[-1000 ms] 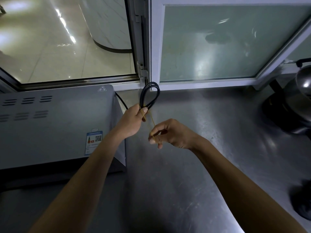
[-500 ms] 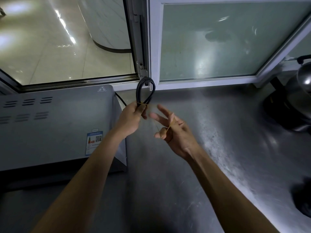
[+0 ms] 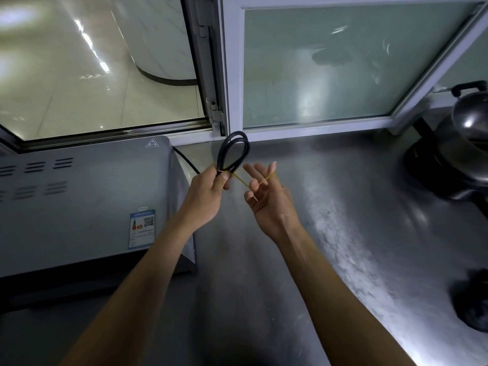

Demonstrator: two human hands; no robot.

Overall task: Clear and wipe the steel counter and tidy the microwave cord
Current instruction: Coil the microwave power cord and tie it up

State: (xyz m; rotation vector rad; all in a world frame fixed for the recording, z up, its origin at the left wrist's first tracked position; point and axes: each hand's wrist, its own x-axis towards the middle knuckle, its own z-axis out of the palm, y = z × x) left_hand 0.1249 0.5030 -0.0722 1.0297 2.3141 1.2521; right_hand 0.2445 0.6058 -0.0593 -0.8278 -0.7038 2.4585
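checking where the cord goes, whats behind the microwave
Behind the microwave, the black cord emerges at its back right corner and runs to the left hand. Its connection to the microwave is hidden by the casing.

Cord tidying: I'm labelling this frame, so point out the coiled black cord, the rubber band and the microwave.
coiled black cord (image 3: 234,149): head view, on the loop above the left hand.
rubber band (image 3: 241,180): head view, on the stretched strand between the hands.
microwave (image 3: 87,196): head view, on its grey top panel.

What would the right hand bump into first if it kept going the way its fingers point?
Probably the window frame at the counter's back edge; nothing else seems nearer the right hand, though depth is unclear.
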